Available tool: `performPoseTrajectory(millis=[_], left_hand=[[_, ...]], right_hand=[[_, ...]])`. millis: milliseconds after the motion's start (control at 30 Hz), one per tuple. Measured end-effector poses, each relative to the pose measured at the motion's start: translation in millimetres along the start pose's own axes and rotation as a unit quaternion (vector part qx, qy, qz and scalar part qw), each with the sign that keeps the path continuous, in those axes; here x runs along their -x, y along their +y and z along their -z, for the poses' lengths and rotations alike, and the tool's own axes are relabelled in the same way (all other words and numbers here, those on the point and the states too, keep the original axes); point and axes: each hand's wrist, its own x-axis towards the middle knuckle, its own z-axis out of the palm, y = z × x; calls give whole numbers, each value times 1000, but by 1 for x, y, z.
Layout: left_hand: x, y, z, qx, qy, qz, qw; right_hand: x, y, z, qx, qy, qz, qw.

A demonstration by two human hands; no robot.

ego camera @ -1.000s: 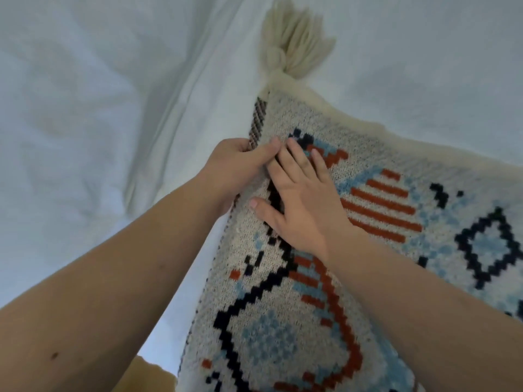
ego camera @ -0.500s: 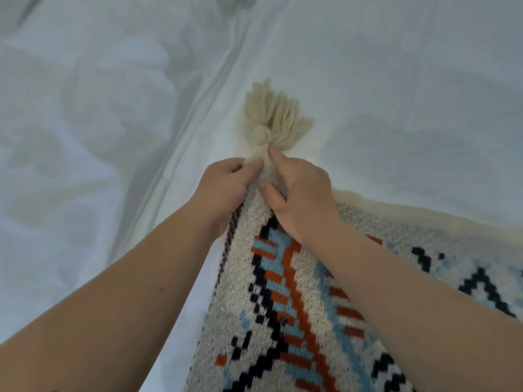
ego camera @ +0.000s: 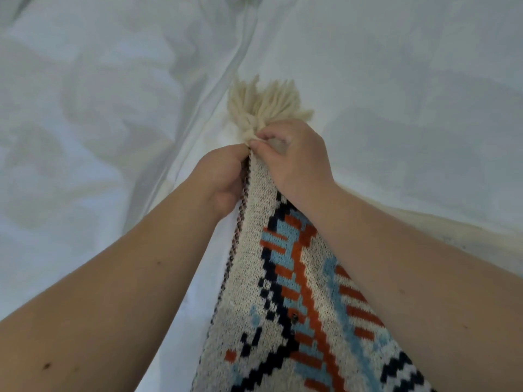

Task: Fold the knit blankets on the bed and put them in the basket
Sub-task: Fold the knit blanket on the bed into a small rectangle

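A cream knit blanket (ego camera: 285, 315) with navy, rust and light-blue pattern lies on the white bed, its corner pulled up toward the middle of the view. A cream yarn tassel (ego camera: 266, 106) fans out from that corner. My left hand (ego camera: 223, 176) grips the corner's left edge with curled fingers. My right hand (ego camera: 294, 157) pinches the same corner from the right, just below the tassel. Both hands touch at the corner tip. No basket is in view.
White wrinkled bedsheet (ego camera: 113, 108) covers everything around the blanket, with a long fold running diagonally from the top middle down to the left of my hands. The blanket's cream border (ego camera: 441, 230) runs off to the right.
My right hand went from lying flat on the blanket to pinching its tasselled corner beside the left hand. The corner is now gathered between both hands and lifted.
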Motion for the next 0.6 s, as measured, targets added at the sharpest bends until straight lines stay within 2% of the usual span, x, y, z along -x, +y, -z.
performPoseTrajectory(millis=[100, 167, 267, 367, 467, 600], left_hand=[[4, -2, 0, 90, -28, 25, 995], [9, -3, 1, 89, -36, 27, 995], [26, -10, 0, -53, -19, -27, 998], [48, -33, 9, -191, 46, -80, 977], [95, -71, 23, -238, 110, -52, 964], [165, -120, 43, -256, 110, -20, 960]], right_hand=[[1, 4, 0, 32, -23, -20, 999], [2, 2, 1, 65, -35, -30, 997], [14, 1, -1, 178, -36, -24, 983], [52, 2, 4, 264, -4, 5, 965], [127, 1, 12, 278, -17, -10, 960], [251, 0, 13, 306, -115, -48, 944]])
